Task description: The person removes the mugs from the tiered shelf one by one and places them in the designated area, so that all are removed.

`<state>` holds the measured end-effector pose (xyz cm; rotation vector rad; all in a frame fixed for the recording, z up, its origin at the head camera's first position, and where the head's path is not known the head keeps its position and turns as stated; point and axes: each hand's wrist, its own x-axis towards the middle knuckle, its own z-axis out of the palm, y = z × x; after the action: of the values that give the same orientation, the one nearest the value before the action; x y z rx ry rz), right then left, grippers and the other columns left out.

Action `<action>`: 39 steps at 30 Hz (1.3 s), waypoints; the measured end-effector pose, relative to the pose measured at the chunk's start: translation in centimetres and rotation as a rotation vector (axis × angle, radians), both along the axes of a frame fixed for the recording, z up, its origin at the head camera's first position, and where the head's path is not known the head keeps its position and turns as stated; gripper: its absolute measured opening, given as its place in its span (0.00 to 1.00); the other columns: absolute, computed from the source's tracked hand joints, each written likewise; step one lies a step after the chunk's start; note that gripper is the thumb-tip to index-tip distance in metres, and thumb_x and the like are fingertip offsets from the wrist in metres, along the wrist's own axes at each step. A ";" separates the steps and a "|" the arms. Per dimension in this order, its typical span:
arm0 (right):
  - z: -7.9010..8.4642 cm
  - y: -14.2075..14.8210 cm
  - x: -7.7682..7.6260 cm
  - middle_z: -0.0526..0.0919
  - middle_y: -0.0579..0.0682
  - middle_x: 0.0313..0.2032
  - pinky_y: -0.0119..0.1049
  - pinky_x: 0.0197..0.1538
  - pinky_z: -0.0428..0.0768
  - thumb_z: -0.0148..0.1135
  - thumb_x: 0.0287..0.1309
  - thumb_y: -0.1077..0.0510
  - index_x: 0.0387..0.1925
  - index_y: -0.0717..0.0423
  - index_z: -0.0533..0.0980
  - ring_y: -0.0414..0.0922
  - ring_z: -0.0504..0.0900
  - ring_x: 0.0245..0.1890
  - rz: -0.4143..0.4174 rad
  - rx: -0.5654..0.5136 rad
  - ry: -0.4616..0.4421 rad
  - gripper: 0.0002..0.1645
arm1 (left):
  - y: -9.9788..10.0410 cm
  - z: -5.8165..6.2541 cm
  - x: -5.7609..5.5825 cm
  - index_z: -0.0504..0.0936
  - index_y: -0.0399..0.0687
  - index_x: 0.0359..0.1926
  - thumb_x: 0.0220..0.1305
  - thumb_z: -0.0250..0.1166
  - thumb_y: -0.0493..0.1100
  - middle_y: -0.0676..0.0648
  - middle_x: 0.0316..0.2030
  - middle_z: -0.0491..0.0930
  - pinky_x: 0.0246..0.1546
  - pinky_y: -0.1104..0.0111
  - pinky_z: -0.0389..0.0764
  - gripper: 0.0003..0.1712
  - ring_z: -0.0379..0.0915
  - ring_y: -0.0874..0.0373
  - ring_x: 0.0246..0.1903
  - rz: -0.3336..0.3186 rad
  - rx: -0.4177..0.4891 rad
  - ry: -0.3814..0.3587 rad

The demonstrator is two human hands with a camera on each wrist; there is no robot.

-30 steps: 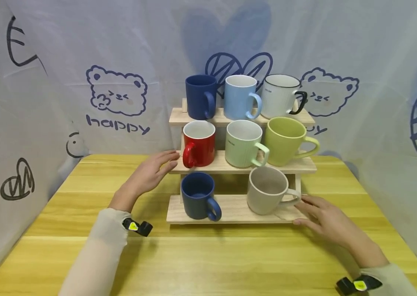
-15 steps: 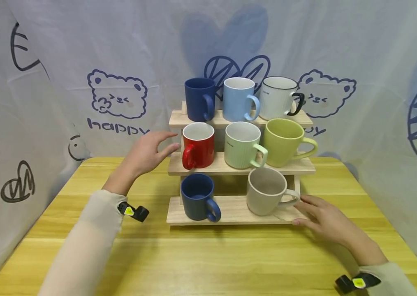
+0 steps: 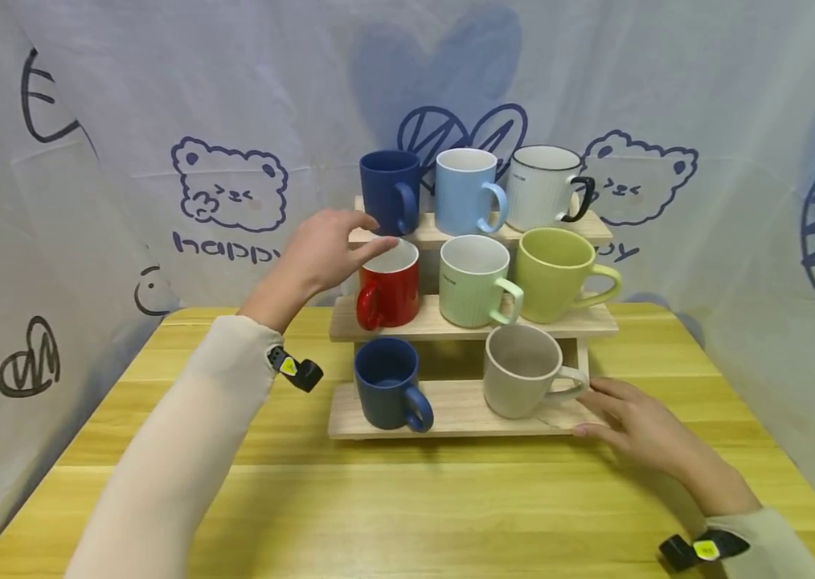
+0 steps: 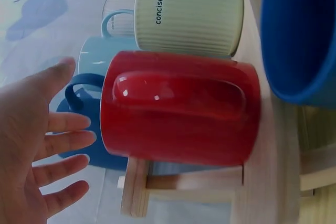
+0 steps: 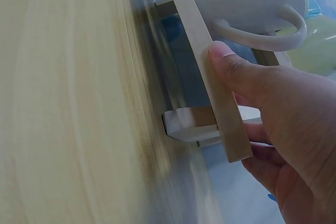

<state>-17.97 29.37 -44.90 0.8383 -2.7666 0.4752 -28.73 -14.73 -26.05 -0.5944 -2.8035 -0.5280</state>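
A three-tier wooden mug rack (image 3: pixel 451 408) bears mugs on every step. My left hand (image 3: pixel 324 253) is raised over the rim of the red mug (image 3: pixel 396 296), just in front of the dark blue mug (image 3: pixel 381 193) on the top tier. In the left wrist view its fingers (image 4: pixel 65 169) are spread with a gap to the thumb, and nothing lies between them. My right hand (image 3: pixel 649 430) holds the right end of the bottom board (image 5: pixel 231 124), thumb on its front edge and fingers curled behind. Beside it stands a beige mug (image 3: pixel 519 390), its handle toward that hand.
Light blue (image 3: pixel 461 193) and white black-rimmed (image 3: pixel 538 189) mugs share the top tier. Pale green (image 3: pixel 468 285) and olive-green (image 3: pixel 552 277) mugs stand on the middle one. Another dark blue mug (image 3: pixel 384 394) sits bottom left. A printed curtain (image 3: pixel 234 80) hangs behind the wooden table (image 3: pixel 407 507).
My left hand has risen from beside the middle tier, and moved right to above the red mug. The right hand keeps its place at the bottom board.
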 end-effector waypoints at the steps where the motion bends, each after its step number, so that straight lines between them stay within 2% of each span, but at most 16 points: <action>1: 0.0 0.0 0.0 0.75 0.65 0.58 0.62 0.54 0.74 0.71 0.54 0.43 0.54 0.58 0.80 0.65 0.75 0.55 -0.002 0.000 -0.002 0.32 | 0.3 0.2 -0.2 0.79 0.45 0.59 0.65 0.57 0.69 0.43 0.56 0.79 0.59 0.52 0.72 0.36 0.71 0.46 0.57 0.017 0.002 -0.001; 6: 0.0 0.1 -0.1 0.75 0.65 0.58 0.62 0.54 0.74 0.71 0.54 0.43 0.54 0.58 0.80 0.66 0.75 0.55 -0.007 -0.003 -0.007 0.32 | 1.9 0.9 -0.7 0.78 0.48 0.59 0.64 0.57 0.70 0.45 0.54 0.79 0.54 0.56 0.76 0.37 0.72 0.48 0.54 0.099 0.012 0.013; 12: -0.1 0.1 0.0 0.75 0.65 0.58 0.62 0.54 0.74 0.71 0.53 0.43 0.54 0.59 0.80 0.65 0.75 0.56 -0.004 -0.007 -0.005 0.32 | 4.0 1.6 -1.2 0.78 0.49 0.50 0.61 0.59 0.71 0.47 0.42 0.80 0.43 0.61 0.77 0.33 0.72 0.51 0.42 0.196 0.022 0.057; 16: -0.1 0.2 0.1 0.75 0.65 0.58 0.62 0.55 0.74 0.71 0.54 0.42 0.55 0.58 0.80 0.65 0.74 0.56 -0.012 -0.012 -0.011 0.33 | 5.1 1.8 -1.7 0.77 0.49 0.44 0.60 0.60 0.71 0.47 0.34 0.76 0.36 0.62 0.75 0.31 0.70 0.51 0.36 0.262 0.022 0.050; 19: 0.0 0.1 0.1 0.75 0.65 0.59 0.62 0.55 0.73 0.71 0.54 0.42 0.55 0.58 0.80 0.65 0.74 0.56 -0.013 -0.014 -0.014 0.33 | 5.6 1.7 -1.9 0.76 0.49 0.43 0.60 0.61 0.70 0.47 0.32 0.75 0.34 0.63 0.74 0.30 0.70 0.51 0.35 0.290 0.031 0.037; 23: -0.1 0.1 0.0 0.75 0.65 0.59 0.62 0.55 0.73 0.71 0.54 0.42 0.55 0.58 0.80 0.65 0.74 0.56 -0.014 -0.013 -0.017 0.33 | 5.5 1.5 -2.0 0.74 0.48 0.46 0.62 0.63 0.65 0.47 0.34 0.75 0.37 0.62 0.75 0.27 0.71 0.51 0.37 0.298 0.057 0.056; 29: -0.2 0.1 -0.1 0.75 0.65 0.58 0.62 0.55 0.74 0.71 0.54 0.43 0.55 0.59 0.80 0.65 0.75 0.56 -0.009 -0.016 0.000 0.32 | 4.4 1.2 -1.8 0.75 0.47 0.52 0.65 0.63 0.60 0.47 0.38 0.79 0.40 0.61 0.76 0.25 0.72 0.51 0.38 0.275 0.087 0.094; 35: -0.2 0.0 0.1 0.75 0.65 0.59 0.62 0.55 0.73 0.70 0.54 0.42 0.56 0.58 0.80 0.65 0.74 0.56 -0.024 -0.014 -0.017 0.33 | 3.3 1.1 -1.4 0.75 0.45 0.52 0.66 0.62 0.56 0.45 0.40 0.80 0.42 0.61 0.77 0.23 0.73 0.50 0.39 0.252 0.125 0.081; 39: -0.2 0.0 0.1 0.75 0.65 0.59 0.62 0.56 0.73 0.70 0.54 0.42 0.56 0.58 0.80 0.65 0.74 0.57 -0.031 -0.017 -0.024 0.33 | 2.4 1.1 -1.3 0.75 0.43 0.55 0.67 0.61 0.51 0.43 0.43 0.80 0.45 0.60 0.79 0.22 0.74 0.49 0.42 0.224 0.191 0.044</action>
<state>-17.88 29.37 -45.06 0.7895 -2.7889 0.5050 -30.01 -12.30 -24.92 -0.2460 -2.6904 -0.7145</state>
